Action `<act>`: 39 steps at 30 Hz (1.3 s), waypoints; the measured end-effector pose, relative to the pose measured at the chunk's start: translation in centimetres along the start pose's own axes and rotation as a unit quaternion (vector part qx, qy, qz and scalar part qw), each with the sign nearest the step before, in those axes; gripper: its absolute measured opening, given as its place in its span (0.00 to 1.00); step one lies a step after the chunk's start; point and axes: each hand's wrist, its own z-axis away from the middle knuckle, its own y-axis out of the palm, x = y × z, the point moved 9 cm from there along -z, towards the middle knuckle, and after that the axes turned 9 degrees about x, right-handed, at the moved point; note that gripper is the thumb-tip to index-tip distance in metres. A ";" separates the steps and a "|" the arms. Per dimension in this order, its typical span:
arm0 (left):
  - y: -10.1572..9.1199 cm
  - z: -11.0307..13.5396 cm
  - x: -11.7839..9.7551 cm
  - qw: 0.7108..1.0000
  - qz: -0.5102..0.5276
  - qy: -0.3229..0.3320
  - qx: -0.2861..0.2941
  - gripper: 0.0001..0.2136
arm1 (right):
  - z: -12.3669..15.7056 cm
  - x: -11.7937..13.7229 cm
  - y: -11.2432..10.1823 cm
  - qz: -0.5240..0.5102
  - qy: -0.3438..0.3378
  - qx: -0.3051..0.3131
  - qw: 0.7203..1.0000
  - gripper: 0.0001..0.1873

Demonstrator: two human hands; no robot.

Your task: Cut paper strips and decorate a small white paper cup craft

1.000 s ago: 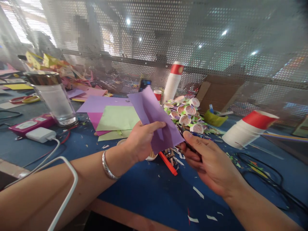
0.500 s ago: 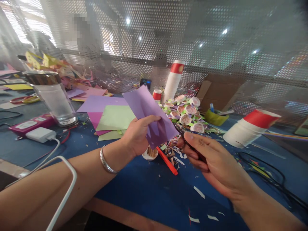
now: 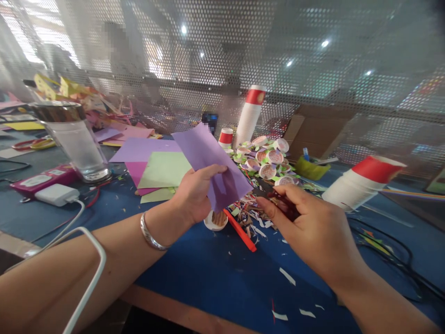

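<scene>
My left hand (image 3: 194, 195) is closed on a folded purple paper sheet (image 3: 212, 162), thumb on its front, holding it tilted above the blue table (image 3: 215, 278). A silver bangle (image 3: 148, 232) sits on that wrist. My right hand (image 3: 309, 227) is closed round a pair of dark scissors (image 3: 274, 197), whose blades point left at the sheet's lower right edge. Under the paper lie a small white cup of sticks (image 3: 215, 220), a red marker (image 3: 241, 232) and paper scraps.
Purple, green and pink sheets (image 3: 156, 167) lie behind my left hand. A glass jar (image 3: 74, 139), a pink box (image 3: 41, 178) and a white charger with cable (image 3: 57, 195) are at left. Cup lids (image 3: 267, 160), stacked paper cups (image 3: 250, 113) and a fallen stack (image 3: 361, 185) are at right. Mesh screen behind.
My left hand has brought the purple sheet a little left and down. My right hand has turned knuckles-up and moved the scissors in to the sheet's edge.
</scene>
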 end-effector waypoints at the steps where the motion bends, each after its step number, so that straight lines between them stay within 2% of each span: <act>1: 0.0 0.2 0.2 1.000 -0.008 -0.005 -0.007 0.09 | 0.0 0.1 -0.1 0.015 -0.007 -0.008 1.000 0.15; 4: 0.1 1.0 0.8 0.999 -0.037 -0.024 -0.025 0.10 | 0.1 0.5 -0.5 0.051 -0.035 -0.036 0.997 0.12; 10: 0.5 1.7 1.9 0.996 -0.060 -0.064 -0.023 0.11 | 0.3 1.5 -0.4 0.113 -0.096 -0.057 0.987 0.05; 18: 0.6 2.2 2.8 0.993 -0.059 -0.094 -0.031 0.10 | 0.9 2.8 -0.4 0.194 -0.150 -0.098 0.964 0.12; 26: 0.5 2.4 3.3 0.995 -0.036 -0.083 -0.037 0.07 | 1.0 3.0 0.0 0.216 -0.159 -0.086 0.959 0.11; 39: 0.2 2.7 3.5 0.994 -0.042 -0.088 -0.052 0.11 | 1.1 2.9 0.0 0.232 -0.153 -0.085 0.957 0.09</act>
